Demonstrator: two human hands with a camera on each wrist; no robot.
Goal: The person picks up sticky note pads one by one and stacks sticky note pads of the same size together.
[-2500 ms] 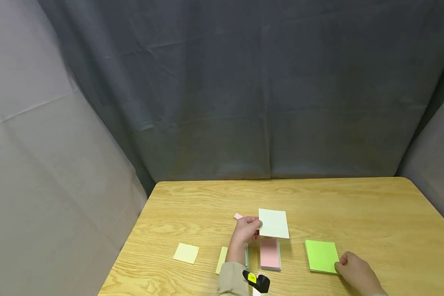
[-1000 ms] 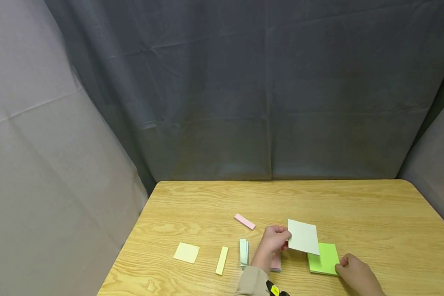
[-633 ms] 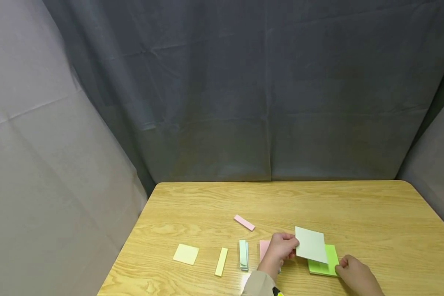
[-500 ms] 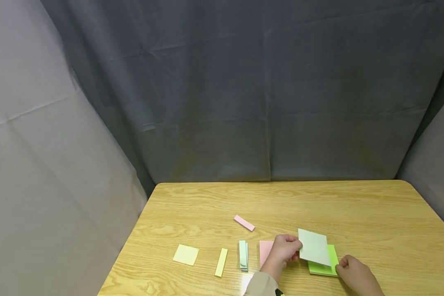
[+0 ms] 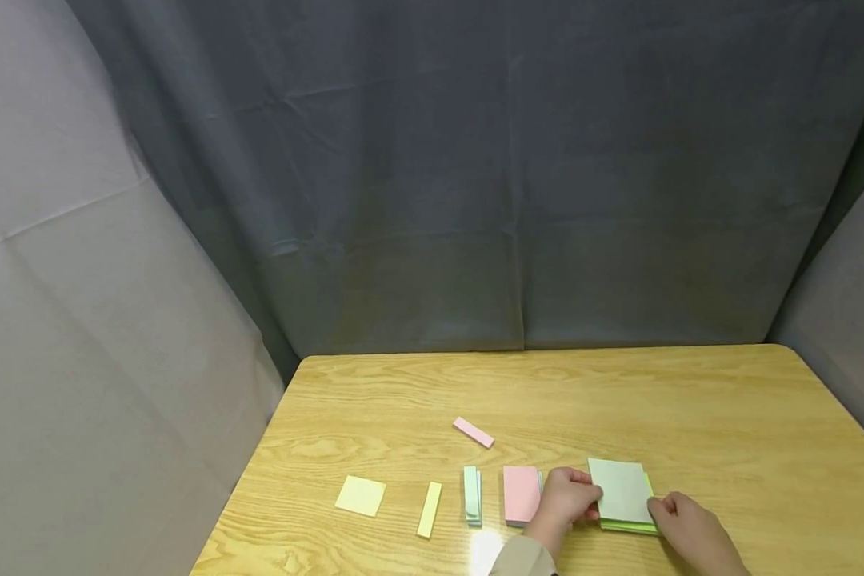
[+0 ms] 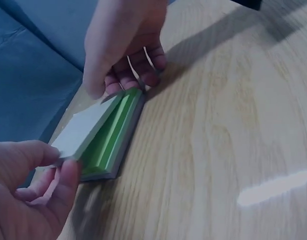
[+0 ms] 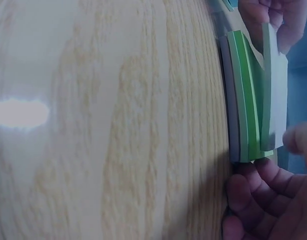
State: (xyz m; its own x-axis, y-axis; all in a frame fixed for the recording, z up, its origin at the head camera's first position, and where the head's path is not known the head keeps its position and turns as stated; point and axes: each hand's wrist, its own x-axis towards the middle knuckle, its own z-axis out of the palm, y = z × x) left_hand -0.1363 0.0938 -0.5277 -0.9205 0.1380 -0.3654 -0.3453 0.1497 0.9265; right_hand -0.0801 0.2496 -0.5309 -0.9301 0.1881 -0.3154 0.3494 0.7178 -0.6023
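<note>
My left hand (image 5: 567,498) pinches the left edge of a pale, whitish square sticky note pad (image 5: 622,490) between thumb and fingers. That pad lies over a stack of green square sticky note pads (image 5: 628,527), whose bright rim shows along the front and right. In the left wrist view the pale pad (image 6: 86,127) is tilted, with its near end raised off the green. At the stack's right edge, my right hand (image 5: 691,528) grips with curled fingers. The right wrist view shows its thumb (image 7: 298,140) beside the pale pad and its fingertips at the end of the stack.
Left of the hands lie a pink rectangular pad stack (image 5: 522,493), a narrow mint stack (image 5: 471,494), a narrow yellow pad (image 5: 429,510), a pale yellow note pad (image 5: 361,495) and a slanted pink strip pad (image 5: 474,432). Grey curtains (image 5: 418,200) hang beyond the wooden table (image 5: 691,416).
My left hand has carried the pale pad rightward and down from above the pink stack onto the green one. My right hand has stayed at the green stack's edge.
</note>
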